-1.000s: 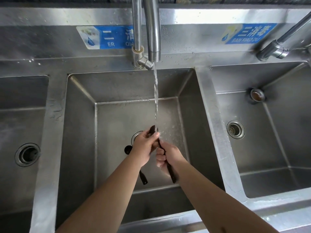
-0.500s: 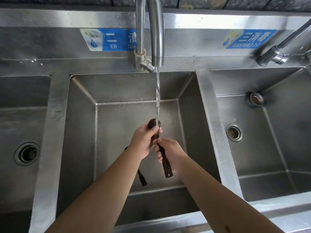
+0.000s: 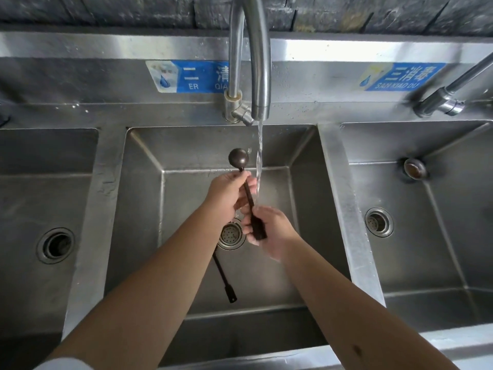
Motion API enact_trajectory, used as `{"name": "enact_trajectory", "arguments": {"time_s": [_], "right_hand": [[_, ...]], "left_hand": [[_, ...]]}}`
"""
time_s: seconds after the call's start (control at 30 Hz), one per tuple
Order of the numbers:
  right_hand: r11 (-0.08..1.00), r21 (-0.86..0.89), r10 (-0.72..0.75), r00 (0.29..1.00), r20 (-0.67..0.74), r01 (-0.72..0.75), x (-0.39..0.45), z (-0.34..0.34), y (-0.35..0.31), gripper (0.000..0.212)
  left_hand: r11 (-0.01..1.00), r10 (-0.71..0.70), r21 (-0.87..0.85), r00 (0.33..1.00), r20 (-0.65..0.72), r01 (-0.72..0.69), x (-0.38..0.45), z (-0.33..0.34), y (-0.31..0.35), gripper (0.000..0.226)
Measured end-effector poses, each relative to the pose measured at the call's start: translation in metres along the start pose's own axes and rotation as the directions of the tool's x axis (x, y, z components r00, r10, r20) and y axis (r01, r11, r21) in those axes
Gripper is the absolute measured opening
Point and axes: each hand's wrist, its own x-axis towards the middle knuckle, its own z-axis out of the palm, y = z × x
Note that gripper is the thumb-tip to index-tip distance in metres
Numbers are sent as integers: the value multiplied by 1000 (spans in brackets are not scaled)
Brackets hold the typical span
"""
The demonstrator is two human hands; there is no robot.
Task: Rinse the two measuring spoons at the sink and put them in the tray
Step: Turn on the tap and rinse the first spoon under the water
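A dark measuring spoon with a round bowl and long handle is held over the middle sink basin. My left hand grips its handle just below the bowl. My right hand holds the handle's flat lower end. Water from the tap runs down beside the bowl onto the handle and my right hand. The second spoon lies on the basin floor; only its thin handle shows, the bowl end hidden under my left forearm. No tray is in view.
A drain strainer sits in the middle basin's floor beneath my hands. More basins with drains lie to the left and right. A second tap stands at the back right.
The spoon has been raised and its bowl has moved up and left, out of the water stream. The stream now hits the handle and my right hand. The view has tilted a little.
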Motion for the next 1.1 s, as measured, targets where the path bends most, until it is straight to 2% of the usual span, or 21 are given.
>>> {"name": "enact_trajectory", "arguments": {"time_s": [0.13,0.23,0.43,0.57,0.73,0.83,0.93,1.0,1.1], "right_hand": [[991,132,-18,1000,-8,19,0,-3,-5,24],[975,220,-1,1000,-17,5,4,6,-18,22],[953,301,62,997,-46,-46,4,28,-22,22],[941,318,135,990,-40,-115,-16,17,6,24],[886,415,253,965,-64,-205,-45,-10,50,26],[919,331,292,934,-207,-214,-59,-20,66,18],[978,25,201,913,-354,-206,-69,-23,72,14],[977,-124,116,919,-376,-174,-72,-22,72,20],[971,-193,57,914,-401,-145,-73,-20,68,24]], "left_hand": [[999,-7,-41,996,85,10,-3,9,-2,20],[999,-20,-24,993,119,23,-8,11,-8,32],[1000,-7,-17,997,79,9,-12,6,0,28],[988,-140,-60,987,85,145,-32,-10,-33,19],[961,-254,-82,959,126,266,-62,-20,-82,19],[958,-279,-19,949,150,285,-72,-20,-94,12],[969,-242,-44,968,66,245,-72,-18,-92,15],[979,-198,-60,980,-13,197,-67,-18,-88,28],[983,-165,-91,985,-59,159,-56,-18,-79,24]]}}
